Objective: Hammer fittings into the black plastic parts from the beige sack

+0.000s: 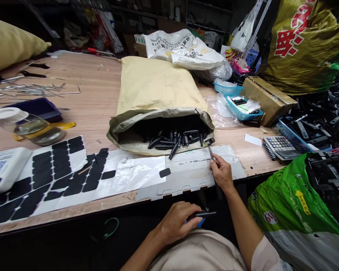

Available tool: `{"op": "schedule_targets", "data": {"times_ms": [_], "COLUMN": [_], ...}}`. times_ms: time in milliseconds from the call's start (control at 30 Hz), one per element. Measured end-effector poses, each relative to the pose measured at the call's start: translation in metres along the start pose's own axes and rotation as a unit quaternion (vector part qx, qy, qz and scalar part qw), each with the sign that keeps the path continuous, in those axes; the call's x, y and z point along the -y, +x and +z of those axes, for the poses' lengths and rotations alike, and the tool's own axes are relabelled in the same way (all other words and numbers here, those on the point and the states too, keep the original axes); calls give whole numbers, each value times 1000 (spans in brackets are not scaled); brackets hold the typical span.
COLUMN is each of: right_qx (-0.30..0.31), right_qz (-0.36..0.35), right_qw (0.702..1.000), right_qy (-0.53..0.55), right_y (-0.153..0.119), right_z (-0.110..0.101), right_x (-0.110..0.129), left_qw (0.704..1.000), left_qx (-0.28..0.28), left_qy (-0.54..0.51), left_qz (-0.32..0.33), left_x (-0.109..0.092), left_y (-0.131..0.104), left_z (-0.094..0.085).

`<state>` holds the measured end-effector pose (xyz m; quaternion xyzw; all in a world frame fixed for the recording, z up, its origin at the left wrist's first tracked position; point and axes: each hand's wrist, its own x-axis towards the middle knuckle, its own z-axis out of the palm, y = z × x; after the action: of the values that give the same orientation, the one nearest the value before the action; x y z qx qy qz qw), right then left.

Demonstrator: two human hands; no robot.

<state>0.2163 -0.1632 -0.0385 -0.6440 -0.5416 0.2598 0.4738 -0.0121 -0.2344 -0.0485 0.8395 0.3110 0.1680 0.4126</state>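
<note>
Black and slender, the tube [209,213] lies nearly crosswise in the left hand [176,223], its free end pointing right, towards the side where the right hand [222,174] is raised further forward. The left hand's fingers are curled over it, thumb closed beneath, low by the lap, on the person's side of the table edge. The right hand is closed too, thumb and fingers pinching the handle of a small hammer [211,151] whose long axis runs away from the body, so the two lie roughly square to each other. The hammer's head is at the right corner of the sack [158,82] mouth (whether it touches the lip, I cannot tell), just beside the loose black pieces [173,142]; of the two hands, the right is nearer them.
</note>
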Motion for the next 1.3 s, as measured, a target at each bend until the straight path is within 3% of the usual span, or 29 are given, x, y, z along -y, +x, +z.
{"op": "schedule_targets", "data": {"times_ms": [133, 233, 333, 400, 467, 533, 600, 633, 700, 767, 867, 1000, 1100, 1200, 1300], "right_qx": [-3, -5, -9, -10, -10, -12, -15, -15, -13, -12, -11, -8, -13, -14, -9], "right_qz": [-15, -15, -15, -19, -21, -19, -18, -18, -22, -26, -30, -33, -33, -40, -57], "right_qw": [1000, 1000, 1000, 1000, 1000, 1000, 999, 999, 999, 999, 999, 999, 999, 999, 998], "right_qy": [-11, -12, -13, -14, -17, -21, -23, -23, -25, -26, -27, -30, -30, -18, -4], "right_y": [0, -1, -2, -2, -2, -2, -2, -2, -1, -1, -1, -1, 0, 1, -6], "right_z": [0, 0, -1, -1, 0, 1, 1, 1, 2, 1, 1, 1, 1, 0, -3], "right_x": [0, 3, 5, 5, 4, 2, 1, 1, 1, 2, 4, 5, 4, 3, 6], "left_qw": [990, 971, 975, 982, 989, 981, 936, 908, 868, 859, 867, 900, 935, 949, 949], "left_qx": [42, 81, 125, 122, 41, -121, -285, -341, -391, -384, -353, -334, -285, -248, -251], "left_qy": [48, 81, 36, -36, -78, -42, 50, 96, 157, 177, 179, 190, 172, 161, 157], "left_qz": [-125, -211, -183, -139, -123, -148, -198, -223, -264, -291, -302, -203, -125, -110, -110], "left_x": [24, 28, 8, -11, -23, -22, -9, 1, 22, 37, 45, 40, 37, 40, 44], "left_y": [-2, 3, 6, 11, 20, 36, 55, 64, 80, 90, 93, 85, 83, 86, 89], "left_z": [24, 21, 3, -17, -39, -62, -83, -91, -104, -110, -108, -97, -86, -77, -73]}}
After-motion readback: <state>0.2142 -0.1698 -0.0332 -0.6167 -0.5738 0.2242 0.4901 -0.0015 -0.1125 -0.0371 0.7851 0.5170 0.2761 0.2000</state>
